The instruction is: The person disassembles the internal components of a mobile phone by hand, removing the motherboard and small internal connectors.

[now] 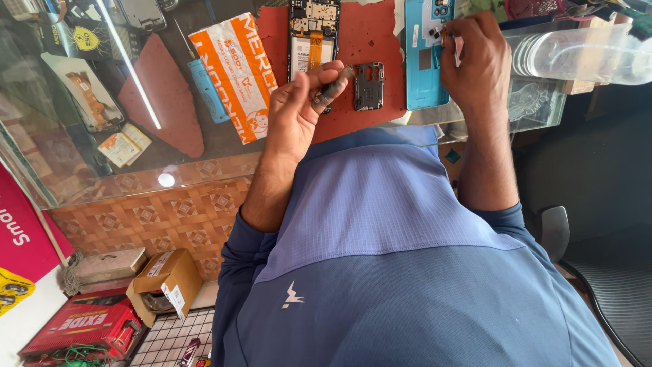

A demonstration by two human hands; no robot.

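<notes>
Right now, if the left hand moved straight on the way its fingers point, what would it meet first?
Probably the small black phone frame part on the red mat; the left hand points towards it, though height above the mat is unclear.

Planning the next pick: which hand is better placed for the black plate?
Probably left hand: beside the black plate, though holding a dark piece; right hand is on the teal cover.

— Any packaging on the bench?
— One orange-and-white plastic pouch (pixel 236 75), lying slanted left of the red mat.
— And lower down?
— An open brown cardboard box (pixel 168 280) with a white label (pixel 174 298), a red carton (pixel 80 327) just left of it, and a pink sign (pixel 20 234) at the left edge.
</notes>
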